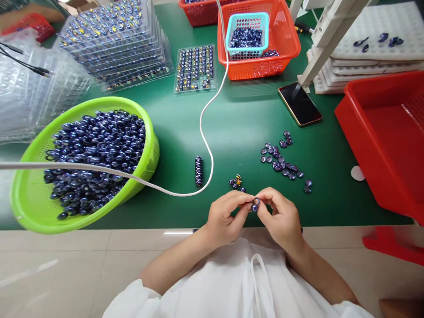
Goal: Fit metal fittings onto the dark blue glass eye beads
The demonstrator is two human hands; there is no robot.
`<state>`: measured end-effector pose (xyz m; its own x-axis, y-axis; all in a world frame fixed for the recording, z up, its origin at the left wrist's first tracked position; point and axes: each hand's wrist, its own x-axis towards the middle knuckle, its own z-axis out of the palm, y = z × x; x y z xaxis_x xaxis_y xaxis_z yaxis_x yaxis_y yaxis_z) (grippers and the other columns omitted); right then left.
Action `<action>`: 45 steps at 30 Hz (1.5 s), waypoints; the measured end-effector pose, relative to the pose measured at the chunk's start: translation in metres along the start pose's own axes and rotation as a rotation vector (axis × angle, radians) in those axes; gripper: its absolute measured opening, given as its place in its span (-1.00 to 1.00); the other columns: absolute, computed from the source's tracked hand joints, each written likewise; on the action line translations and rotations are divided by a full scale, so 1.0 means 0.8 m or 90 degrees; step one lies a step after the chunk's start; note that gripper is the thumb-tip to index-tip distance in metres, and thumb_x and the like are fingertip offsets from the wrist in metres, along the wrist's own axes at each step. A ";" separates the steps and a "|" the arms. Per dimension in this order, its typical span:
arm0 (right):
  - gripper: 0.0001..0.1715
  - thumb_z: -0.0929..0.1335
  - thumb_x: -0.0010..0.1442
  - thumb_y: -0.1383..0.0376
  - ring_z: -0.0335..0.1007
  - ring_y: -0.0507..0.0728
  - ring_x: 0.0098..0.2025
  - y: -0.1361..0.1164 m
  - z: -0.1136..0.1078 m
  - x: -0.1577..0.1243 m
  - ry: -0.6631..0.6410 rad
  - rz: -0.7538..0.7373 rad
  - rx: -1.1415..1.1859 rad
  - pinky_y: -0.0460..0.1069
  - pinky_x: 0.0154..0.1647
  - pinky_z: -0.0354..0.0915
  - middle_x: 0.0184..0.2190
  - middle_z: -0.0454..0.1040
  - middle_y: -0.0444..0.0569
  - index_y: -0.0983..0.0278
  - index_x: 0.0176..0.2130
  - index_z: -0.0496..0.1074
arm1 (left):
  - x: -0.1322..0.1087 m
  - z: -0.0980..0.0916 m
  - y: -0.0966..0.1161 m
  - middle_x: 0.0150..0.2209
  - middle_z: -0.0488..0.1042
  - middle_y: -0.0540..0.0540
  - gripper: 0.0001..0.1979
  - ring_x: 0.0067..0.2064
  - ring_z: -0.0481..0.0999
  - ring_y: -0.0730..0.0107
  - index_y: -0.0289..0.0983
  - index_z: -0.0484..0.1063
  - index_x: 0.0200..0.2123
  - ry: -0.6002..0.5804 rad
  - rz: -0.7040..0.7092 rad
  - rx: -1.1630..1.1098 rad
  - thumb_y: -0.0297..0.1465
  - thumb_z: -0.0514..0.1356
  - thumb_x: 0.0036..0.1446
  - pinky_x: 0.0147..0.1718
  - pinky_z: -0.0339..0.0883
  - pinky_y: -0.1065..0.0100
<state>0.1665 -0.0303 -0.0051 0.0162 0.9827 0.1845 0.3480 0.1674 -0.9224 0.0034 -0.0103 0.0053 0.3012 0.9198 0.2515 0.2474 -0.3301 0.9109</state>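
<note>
Between the fingertips of both my hands, at the table's front edge, is a small glossy dark-blue ring-shaped part (255, 205) with a rounded end. My left hand (228, 216) pinches it from the left, and my right hand (280, 218) grips its other side; the fingers partly cover it. Just beyond them lies a little cluster of dark-blue and gold pieces (236, 181). Farther right, flat dark-blue discs (280, 164) are scattered on the green table (172, 141). A tight row of dark-blue pieces (198, 171) stands to the left.
A green basket (150, 154) heaped with dark-blue ring parts is at left, crossed by a white cable (206, 137). Behind are stacked clear trays (115, 48), a filled tray (194, 68) and an orange basket (258, 70). A phone (300, 104) and red bin (367, 145) sit right.
</note>
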 end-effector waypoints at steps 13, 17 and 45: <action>-0.89 0.41 0.27 0.33 0.46 0.11 -0.29 0.027 -0.109 -0.003 0.108 -0.043 -0.309 0.02 -0.23 0.40 -0.24 0.52 -0.06 0.15 -0.18 0.53 | 0.008 -0.006 0.003 -0.25 0.68 -0.17 -0.84 -0.30 0.65 0.32 -0.30 0.63 -0.18 0.003 -0.198 -0.157 -0.44 0.25 0.23 -0.27 0.56 0.35; -0.85 0.43 0.26 0.23 0.48 0.17 -0.25 0.056 -0.146 -0.011 0.081 -0.058 -0.454 0.07 -0.19 0.41 -0.21 0.52 -0.03 0.14 -0.12 0.53 | 0.011 -0.007 -0.001 -0.23 0.67 -0.16 -0.77 -0.31 0.64 0.33 -0.31 0.63 -0.13 0.050 -0.332 -0.304 -0.36 0.34 0.15 -0.29 0.60 0.33; -0.58 0.39 0.23 0.49 0.54 0.12 -0.25 0.015 -0.001 0.008 0.031 -0.267 -0.248 0.04 -0.24 0.51 -0.21 0.55 -0.02 0.13 0.03 0.39 | 0.011 -0.016 0.010 -0.14 0.67 -0.19 -0.73 -0.12 0.64 0.27 -0.32 0.52 -0.20 0.026 -0.390 -0.449 -0.26 0.39 0.12 -0.04 0.48 0.29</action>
<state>0.1712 -0.0216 -0.0148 -0.1579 0.8322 0.5316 0.6531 0.4918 -0.5759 -0.0038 -0.0019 0.0189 0.2667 0.9024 -0.3385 -0.2675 0.4067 0.8735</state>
